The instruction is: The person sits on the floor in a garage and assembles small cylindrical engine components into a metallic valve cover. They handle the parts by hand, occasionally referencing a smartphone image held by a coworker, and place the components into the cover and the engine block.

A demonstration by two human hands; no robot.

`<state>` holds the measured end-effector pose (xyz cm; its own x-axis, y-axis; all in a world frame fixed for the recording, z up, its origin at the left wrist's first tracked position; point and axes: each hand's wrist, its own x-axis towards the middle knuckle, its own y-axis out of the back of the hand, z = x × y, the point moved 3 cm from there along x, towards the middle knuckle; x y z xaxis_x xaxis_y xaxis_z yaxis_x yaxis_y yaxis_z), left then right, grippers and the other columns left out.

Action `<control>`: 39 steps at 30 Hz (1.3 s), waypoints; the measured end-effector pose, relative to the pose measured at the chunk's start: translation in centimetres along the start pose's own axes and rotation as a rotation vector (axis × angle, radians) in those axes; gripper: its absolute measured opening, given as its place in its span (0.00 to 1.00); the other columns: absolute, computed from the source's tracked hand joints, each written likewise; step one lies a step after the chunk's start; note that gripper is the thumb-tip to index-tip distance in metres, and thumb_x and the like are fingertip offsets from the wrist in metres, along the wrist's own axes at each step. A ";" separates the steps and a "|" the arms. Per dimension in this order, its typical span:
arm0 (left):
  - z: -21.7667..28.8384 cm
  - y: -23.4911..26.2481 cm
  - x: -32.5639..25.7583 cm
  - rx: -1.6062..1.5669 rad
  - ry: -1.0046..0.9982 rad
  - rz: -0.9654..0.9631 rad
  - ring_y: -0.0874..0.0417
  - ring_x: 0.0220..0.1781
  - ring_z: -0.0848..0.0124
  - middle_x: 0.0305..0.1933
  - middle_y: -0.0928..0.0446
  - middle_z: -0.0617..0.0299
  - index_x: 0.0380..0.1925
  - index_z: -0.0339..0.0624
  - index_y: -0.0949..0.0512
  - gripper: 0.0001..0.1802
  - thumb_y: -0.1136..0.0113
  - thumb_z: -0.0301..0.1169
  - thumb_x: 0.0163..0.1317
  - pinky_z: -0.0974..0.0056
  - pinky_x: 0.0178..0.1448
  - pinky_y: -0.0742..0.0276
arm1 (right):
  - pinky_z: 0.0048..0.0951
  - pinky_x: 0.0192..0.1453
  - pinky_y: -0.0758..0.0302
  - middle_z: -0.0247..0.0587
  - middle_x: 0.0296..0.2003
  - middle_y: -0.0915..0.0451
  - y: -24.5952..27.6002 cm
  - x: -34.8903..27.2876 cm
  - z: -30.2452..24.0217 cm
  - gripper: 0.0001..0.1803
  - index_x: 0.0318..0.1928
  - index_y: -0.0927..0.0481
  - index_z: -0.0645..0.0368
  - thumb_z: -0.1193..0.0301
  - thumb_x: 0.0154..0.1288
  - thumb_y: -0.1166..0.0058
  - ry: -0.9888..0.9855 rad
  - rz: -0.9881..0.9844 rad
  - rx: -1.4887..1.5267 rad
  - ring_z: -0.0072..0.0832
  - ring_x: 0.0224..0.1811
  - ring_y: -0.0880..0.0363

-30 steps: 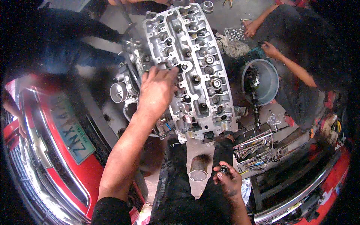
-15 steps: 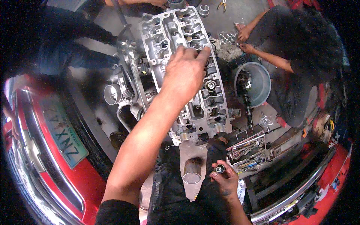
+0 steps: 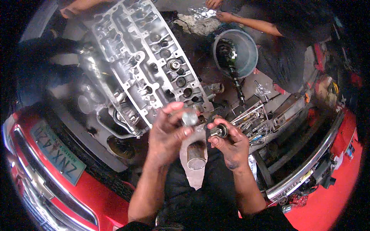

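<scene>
Cluttered garage floor, cylinder head

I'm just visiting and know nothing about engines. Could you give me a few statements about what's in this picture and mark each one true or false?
1. The left hand holds a small silver metal cylinder in its fingers. True.
2. The right hand is empty. False: it holds a small dark round metal part.
3. The big silver aluminium cylinder head lies above the hands in the picture. True.
4. The grey round bucket is empty. False: a long dark shaft stands in it.
5. A metal cup-shaped piece sits on a pale cloth on the person's lap. True.
6. Nobody else is near. False: another person's arm reaches in at the top.
</scene>
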<state>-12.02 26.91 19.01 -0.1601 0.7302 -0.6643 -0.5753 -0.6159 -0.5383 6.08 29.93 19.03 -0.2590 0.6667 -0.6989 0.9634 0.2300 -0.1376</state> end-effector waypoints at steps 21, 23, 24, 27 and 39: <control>-2.1 -0.9 -1.6 1.016 -0.103 -0.217 0.21 0.59 0.61 0.56 0.21 0.54 0.54 0.39 0.23 0.28 0.28 0.35 0.53 0.60 0.64 0.29 | 0.28 0.53 0.22 0.39 0.47 0.19 1.1 0.9 2.6 0.28 0.59 0.25 0.62 0.80 0.56 0.35 -0.119 -0.002 0.120 0.26 0.48 0.20; -2.7 0.2 -1.6 0.902 -0.024 -0.211 0.21 0.59 0.62 0.57 0.21 0.55 0.54 0.39 0.23 0.29 0.26 0.34 0.51 0.60 0.64 0.29 | 0.28 0.54 0.22 0.39 0.48 0.19 0.7 0.8 2.8 0.28 0.60 0.25 0.62 0.79 0.57 0.35 -0.205 -0.025 0.244 0.26 0.48 0.20; -2.6 0.3 -1.6 0.961 -0.086 -0.214 0.20 0.56 0.62 0.53 0.21 0.55 0.53 0.39 0.23 0.28 0.26 0.33 0.51 0.60 0.59 0.27 | 0.28 0.55 0.23 0.39 0.49 0.19 0.7 0.8 3.0 0.29 0.60 0.26 0.62 0.79 0.57 0.35 -0.224 -0.046 0.287 0.26 0.50 0.21; -2.5 1.1 -1.4 1.035 -0.166 -0.199 0.18 0.49 0.63 0.47 0.20 0.55 0.51 0.39 0.22 0.26 0.27 0.29 0.51 0.62 0.50 0.22 | 0.30 0.59 0.25 0.43 0.52 0.20 0.1 0.6 2.8 0.32 0.62 0.29 0.65 0.80 0.56 0.34 -0.055 -0.048 0.100 0.28 0.53 0.22; -2.7 1.7 -2.3 0.818 0.096 -0.180 0.19 0.42 0.73 0.46 0.19 0.57 0.53 0.35 0.23 0.23 0.30 0.28 0.57 0.67 0.46 0.21 | 0.31 0.67 0.33 0.46 0.63 0.27 1.2 -0.5 4.0 0.39 0.64 0.29 0.61 0.67 0.52 0.28 0.056 -0.143 -0.092 0.31 0.63 0.29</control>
<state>-10.47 23.42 18.21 0.0372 0.7456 -0.6653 -0.9913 -0.0568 -0.1191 7.61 27.04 16.41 -0.3987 0.6604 -0.6363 0.9068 0.3873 -0.1662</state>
